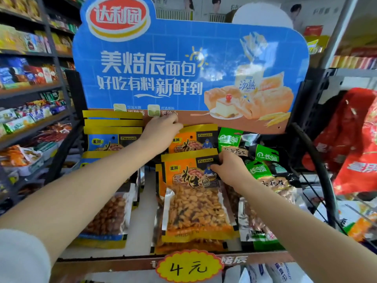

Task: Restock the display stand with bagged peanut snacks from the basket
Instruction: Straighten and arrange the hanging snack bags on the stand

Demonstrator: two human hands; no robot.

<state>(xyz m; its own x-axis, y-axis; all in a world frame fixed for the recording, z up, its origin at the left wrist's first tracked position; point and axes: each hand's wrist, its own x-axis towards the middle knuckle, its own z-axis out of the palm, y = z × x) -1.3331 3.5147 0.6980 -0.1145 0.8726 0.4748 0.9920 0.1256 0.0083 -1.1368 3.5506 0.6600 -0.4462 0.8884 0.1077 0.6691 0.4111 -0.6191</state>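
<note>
Against the stand's cardboard header, the left hand (161, 127) and right hand (228, 168) pinch glossy orange peanut bags (195, 197).

- At my nine o'clock stands a dark metal shelving unit (30, 88) with several tiers, each packed with small colourful packets and boxes.
- At twelve o'clock a pale wall (265, 9) runs behind everything, hung with posters (204, 5) showing people.
- A white round sign (262, 17) sits in front of that wall, towards one o'clock.
- At two o'clock a slanted grey upright (338, 31) carries more shelves (355, 62), lined with red and yellow packs.
- At three o'clock large red bags (355, 139) hang beside a black frame (318, 88).
- Light is bright and even, with glare on glossy surfaces.
</note>
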